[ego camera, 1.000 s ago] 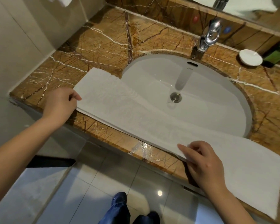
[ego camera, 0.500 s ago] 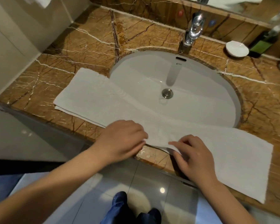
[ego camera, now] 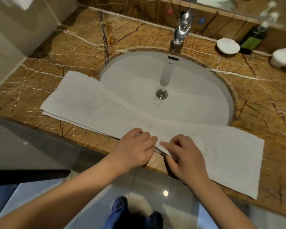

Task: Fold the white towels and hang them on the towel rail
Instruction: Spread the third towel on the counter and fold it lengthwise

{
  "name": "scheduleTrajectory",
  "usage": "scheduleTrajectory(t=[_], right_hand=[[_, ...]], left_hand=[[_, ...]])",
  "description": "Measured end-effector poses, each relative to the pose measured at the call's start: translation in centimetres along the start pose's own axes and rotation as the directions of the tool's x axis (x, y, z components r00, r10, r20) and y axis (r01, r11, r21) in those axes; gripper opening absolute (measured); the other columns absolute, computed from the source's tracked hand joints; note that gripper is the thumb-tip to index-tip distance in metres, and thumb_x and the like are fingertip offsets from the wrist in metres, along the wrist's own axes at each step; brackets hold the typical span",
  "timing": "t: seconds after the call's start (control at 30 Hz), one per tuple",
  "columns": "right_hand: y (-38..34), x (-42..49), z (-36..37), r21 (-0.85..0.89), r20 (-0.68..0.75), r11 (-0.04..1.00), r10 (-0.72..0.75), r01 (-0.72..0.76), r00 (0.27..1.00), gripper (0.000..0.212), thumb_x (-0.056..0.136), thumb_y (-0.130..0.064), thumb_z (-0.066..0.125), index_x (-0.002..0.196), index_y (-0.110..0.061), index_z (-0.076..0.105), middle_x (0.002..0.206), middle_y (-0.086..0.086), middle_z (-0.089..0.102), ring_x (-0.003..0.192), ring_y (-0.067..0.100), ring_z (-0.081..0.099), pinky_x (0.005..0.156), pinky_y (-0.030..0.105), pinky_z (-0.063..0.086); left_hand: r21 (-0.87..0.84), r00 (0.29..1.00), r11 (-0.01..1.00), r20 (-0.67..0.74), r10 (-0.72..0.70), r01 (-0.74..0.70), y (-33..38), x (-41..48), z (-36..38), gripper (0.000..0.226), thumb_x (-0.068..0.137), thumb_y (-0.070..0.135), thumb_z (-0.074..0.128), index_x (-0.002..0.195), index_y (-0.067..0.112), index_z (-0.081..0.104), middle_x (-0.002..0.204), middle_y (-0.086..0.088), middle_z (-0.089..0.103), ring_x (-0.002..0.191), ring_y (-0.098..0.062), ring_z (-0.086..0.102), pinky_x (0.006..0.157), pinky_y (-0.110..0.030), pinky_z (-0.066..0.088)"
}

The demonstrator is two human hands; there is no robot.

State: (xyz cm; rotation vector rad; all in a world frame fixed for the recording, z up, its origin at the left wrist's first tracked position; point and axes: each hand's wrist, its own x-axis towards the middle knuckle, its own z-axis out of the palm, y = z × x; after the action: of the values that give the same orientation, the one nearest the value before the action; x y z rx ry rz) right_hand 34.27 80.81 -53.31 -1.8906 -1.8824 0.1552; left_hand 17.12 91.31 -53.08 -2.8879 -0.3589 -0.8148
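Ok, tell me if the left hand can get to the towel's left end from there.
Probably yes. The left hand rests at the middle of the towel, and the left end lies flat on the counter with nothing on it or between, so a sideways reach looks free.

the towel (ego camera: 89,103) is matt white terry cloth. the countertop (ego camera: 69,47) is polished brown veined marble. the basin (ego camera: 196,96) is smooth glossy ceramic, the tap (ego camera: 182,27) shiny chrome metal.
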Motion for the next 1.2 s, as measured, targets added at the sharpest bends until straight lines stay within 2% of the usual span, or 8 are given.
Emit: scheduleTrajectory(t=[0.2,0.33,0.53,0.7,0.83,0.9,1.03,1.2], right_hand=[[0.9,-0.4,0.5,-0.128,-0.028,0.977,-0.178,0.173,0.984,0.042,0.085,-0.014,0.053,0.127,-0.021,0.054,0.090,0.014,0.059,0.072,0.029,0.053,0.055,0.035,0.044],[1.0,-0.5,0.8,-0.168,-0.046,0.969,-0.192,0.182,0.980,0.059,0.071,-0.002,0.074,0.126,-0.020,0.057,0.092,0.015,0.060,0.072,0.030,0.053,0.056,0.032,0.041],[1.6,-0.2,0.3,-0.227,-0.017,0.957,-0.189,0.180,0.982,0.073,0.061,0.003,0.082,0.126,-0.017,0.057,0.103,0.018,0.064,0.086,0.032,0.060,0.063,0.035,0.044],[1.9,-0.7,0.0,-0.260,0.030,0.944,-0.200,0.201,0.979,0.071,0.061,0.004,0.080,0.128,-0.013,0.062,0.112,0.016,0.062,0.101,0.030,0.055,0.071,0.033,0.041],[2.6,-1.9,-0.6,-0.191,-0.009,0.964,-0.193,0.187,0.981,0.063,0.070,0.005,0.067,0.129,-0.011,0.052,0.108,0.017,0.063,0.095,0.032,0.056,0.067,0.036,0.045],[3.2,-3.0,-1.4,-0.140,-0.022,0.981,-0.141,0.136,0.990,0.053,0.076,-0.001,0.059,0.127,-0.012,0.050,0.104,0.015,0.063,0.091,0.031,0.057,0.064,0.037,0.047],[4.7,-4.8,-3.5,-0.089,-0.023,0.995,-0.040,0.038,0.999,0.044,0.079,-0.014,0.051,0.123,-0.012,0.055,0.105,0.012,0.062,0.096,0.026,0.055,0.065,0.036,0.053],[6.3,-5.4,-3.9,-0.228,-0.068,0.965,-0.151,0.132,0.986,0.032,0.089,-0.013,0.050,0.112,-0.007,0.072,0.102,0.019,0.069,0.095,0.033,0.066,0.069,0.037,0.057]], left_hand=[[-0.061,1.000,0.998,-0.017,0.019,-0.020,0.5,-0.4,-0.1,0.011,0.078,0.001,0.065,0.072,0.008,0.070,0.087,-0.009,0.070,0.073,-0.023,0.063,0.082,-0.034,0.046],[-0.064,1.000,0.998,0.002,0.028,-0.028,0.2,-0.8,0.0,0.011,0.078,0.001,0.065,0.072,0.009,0.070,0.083,-0.007,0.069,0.070,-0.022,0.063,0.088,-0.034,0.045],[-0.088,0.998,0.994,0.003,0.063,-0.062,-0.2,-1.0,0.2,0.010,0.077,0.002,0.068,0.072,0.010,0.070,0.084,-0.006,0.070,0.072,-0.020,0.064,0.089,-0.034,0.048],[-0.081,0.998,0.996,0.042,0.037,-0.034,-0.2,-1.4,0.4,0.006,0.075,0.003,0.071,0.075,0.009,0.070,0.088,-0.007,0.070,0.076,-0.022,0.064,0.081,-0.033,0.049],[-0.069,0.998,0.997,0.059,-0.023,0.027,0.8,-0.5,0.3,0.012,0.078,0.008,0.063,0.067,0.011,0.063,0.073,-0.006,0.063,0.061,-0.023,0.054,0.064,-0.033,0.045],[-0.062,0.998,0.998,0.060,-0.026,0.029,1.3,0.2,0.3,0.012,0.082,0.014,0.060,0.070,0.013,0.065,0.077,-0.005,0.064,0.062,-0.022,0.052,0.066,-0.032,0.044],[-0.092,0.998,0.996,0.055,-0.013,0.018,2.2,1.6,1.1,0.014,0.084,0.022,0.061,0.075,0.013,0.068,0.099,-0.008,0.069,0.076,-0.024,0.060,0.081,-0.035,0.044],[-0.135,1.000,0.991,0.022,0.011,-0.008,4.6,3.3,2.9,0.015,0.081,0.008,0.060,0.068,0.012,0.066,0.098,-0.009,0.070,0.075,-0.024,0.062,0.090,-0.037,0.043]])
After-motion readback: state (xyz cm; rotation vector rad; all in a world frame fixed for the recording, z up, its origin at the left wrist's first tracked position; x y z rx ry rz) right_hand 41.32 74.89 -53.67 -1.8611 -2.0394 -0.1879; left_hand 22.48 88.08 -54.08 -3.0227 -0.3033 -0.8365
